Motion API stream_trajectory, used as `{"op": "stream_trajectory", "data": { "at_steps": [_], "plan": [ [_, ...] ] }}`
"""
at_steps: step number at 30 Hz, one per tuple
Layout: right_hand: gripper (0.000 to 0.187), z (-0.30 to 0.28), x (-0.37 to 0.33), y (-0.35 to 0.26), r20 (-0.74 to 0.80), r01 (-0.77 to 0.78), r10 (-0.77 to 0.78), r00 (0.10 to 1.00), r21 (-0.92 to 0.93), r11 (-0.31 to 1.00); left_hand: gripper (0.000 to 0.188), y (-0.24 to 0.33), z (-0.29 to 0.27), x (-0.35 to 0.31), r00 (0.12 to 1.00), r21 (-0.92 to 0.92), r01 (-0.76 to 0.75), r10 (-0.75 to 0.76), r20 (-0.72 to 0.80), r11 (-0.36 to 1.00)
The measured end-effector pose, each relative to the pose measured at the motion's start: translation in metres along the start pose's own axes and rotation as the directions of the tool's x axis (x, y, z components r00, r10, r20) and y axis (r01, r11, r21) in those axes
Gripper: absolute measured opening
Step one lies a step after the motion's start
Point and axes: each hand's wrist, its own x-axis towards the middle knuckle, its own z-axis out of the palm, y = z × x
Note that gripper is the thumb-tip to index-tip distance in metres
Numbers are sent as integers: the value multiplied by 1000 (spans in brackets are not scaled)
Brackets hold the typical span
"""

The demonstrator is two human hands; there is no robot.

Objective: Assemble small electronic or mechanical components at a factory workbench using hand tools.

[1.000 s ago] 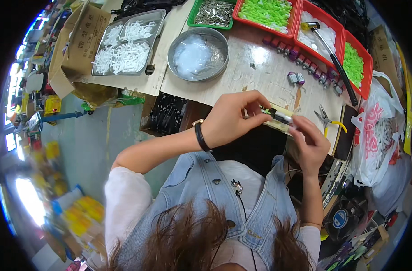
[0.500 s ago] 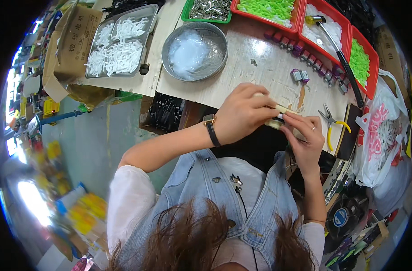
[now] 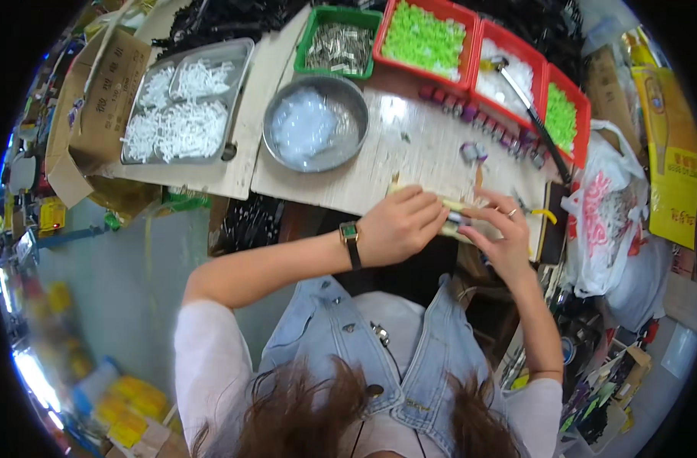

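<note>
Over the table's near edge my left hand [image 3: 406, 225], with a dark-strapped watch on its wrist, is closed, its fingers curled against a pale yellow block [image 3: 454, 205]. What lies under its palm is hidden. My right hand [image 3: 503, 233] meets it from the right, thumb and index finger closed on a small white-and-dark cylindrical piece [image 3: 455, 218] against the block's near side. Its other fingers are bent above, near the block's right end. Small silver-and-purple motors [image 3: 471, 153] lie on the wooden tabletop [image 3: 417, 172] beyond the hands, with several more in a row.
At the back are a metal bowl [image 3: 353, 155], a grey divided tray [image 3: 235, 126] of white parts, a green bin [image 3: 301, 57] of metal pieces and red bins [image 3: 471, 72] of green and white parts. A hammer [image 3: 543, 126] rests across them. Yellow-handled pliers [image 3: 545, 214] lie right.
The whole view has shifted, so the bins and bowl sit lower and further left. My right hand's fingers have spread a little, showing more of the small piece. Both hands stay together at the block.
</note>
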Motion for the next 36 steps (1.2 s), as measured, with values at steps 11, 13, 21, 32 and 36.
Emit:
{"op": "stream_trajectory", "data": {
  "at_steps": [11,13,21,32,36],
  "plan": [
    [34,-68,346,256,-213,-326,251,944,-503,800,26,9,3,-1,987,-32,130,-133,-87,991],
    [34,-53,345,256,-134,-320,299,945,-571,756,28,15,-1,5,983,-72,170,-174,-56,983],
    [24,-78,259,111,-160,-26,10,987,-101,994,39,-11,-42,19,858,-175,449,-478,-190,876],
    [39,32,18,-21,79,-34,19,997,202,979,57,1,-60,1,899,-214,433,-435,40,875],
    [39,43,15,-23,8,8,-9,1000,132,991,59,7,-65,-16,875,-192,477,-483,15,858]
  ]
}}
